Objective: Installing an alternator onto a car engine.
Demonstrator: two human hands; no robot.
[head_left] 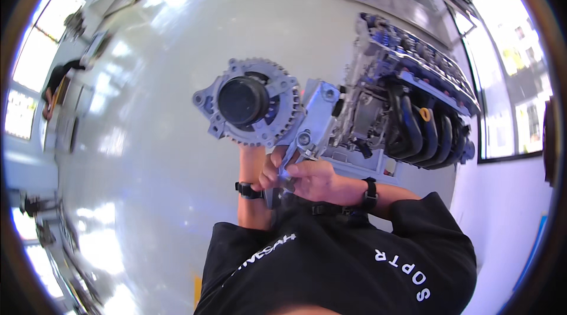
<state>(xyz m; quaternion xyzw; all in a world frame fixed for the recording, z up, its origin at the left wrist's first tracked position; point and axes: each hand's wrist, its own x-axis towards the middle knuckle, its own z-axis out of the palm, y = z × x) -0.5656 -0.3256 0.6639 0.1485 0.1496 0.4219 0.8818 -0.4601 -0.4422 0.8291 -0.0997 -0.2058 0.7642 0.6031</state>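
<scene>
The right hand (313, 182) reaches in from four o'clock, its thumb and curled fingers closed around a slim silvery tool (287, 160); the exact kind of tool is hard to make out. The tool's shaft rises from the grip toward one o'clock, its far end close beneath a bolt head (304, 138) on a light metal bracket (322, 111). That bracket sits at twelve o'clock from the right hand.

The alternator (280, 79), with its ribbed housing and round black pulley (242, 100), lies at eleven o'clock from the grip, outside the closed fingers and at the bracket's nine o'clock side. The left forearm (254, 214), banded by a black wristwatch (250, 190), runs up from six o'clock beneath the alternator. The left hand is mostly hidden there, so whether it grasps the housing or is only placed behind it cannot be told.

Between one and two o'clock from the right hand stands a car engine (378, 102), bearing a black intake manifold (434, 132) with curved runners and a yellow ring (424, 114). A workbench (413, 11) lies farther off at one o'clock, and another person (62, 76) in dark clothing is well away toward ten o'clock.
</scene>
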